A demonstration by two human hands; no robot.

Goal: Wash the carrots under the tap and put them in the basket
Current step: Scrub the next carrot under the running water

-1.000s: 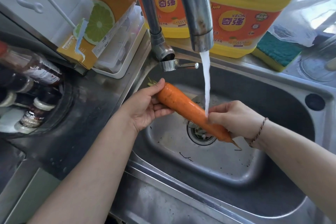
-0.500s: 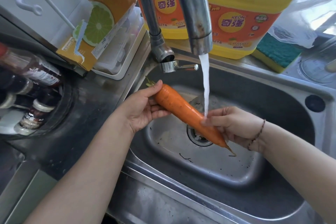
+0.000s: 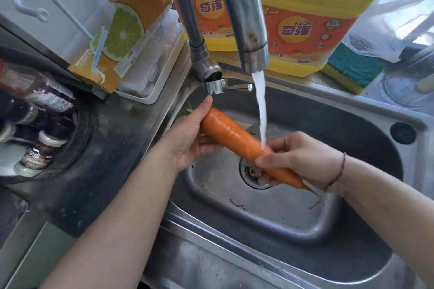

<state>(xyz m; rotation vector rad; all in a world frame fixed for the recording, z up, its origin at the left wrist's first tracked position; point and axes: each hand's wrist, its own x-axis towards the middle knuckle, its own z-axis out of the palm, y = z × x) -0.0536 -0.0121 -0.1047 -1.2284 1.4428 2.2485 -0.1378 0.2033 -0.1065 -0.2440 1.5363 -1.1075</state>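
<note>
A long orange carrot (image 3: 231,135) slants across the steel sink (image 3: 366,124), thick end up left, thin tip down right. My left hand (image 3: 187,141) grips its thick end, thumb on top. Around the thinner half my right hand (image 3: 298,159) curls, fingers wrapped over and under. Water falls from the tap (image 3: 246,21) onto the carrot just beside my right fingers. No basket is in view.
Two big yellow detergent jugs (image 3: 312,19) stand behind the tap. A green and yellow sponge (image 3: 354,69) lies to their right. A lime-printed carton (image 3: 122,30) leans on a white tray at left. Sauce bottles (image 3: 35,110) crowd the far left. The drain (image 3: 252,175) lies below the carrot.
My right hand has slid up the carrot from near the tip toward its middle, and the carrot has shifted slightly under the stream. My left hand keeps its grip on the thick end.
</note>
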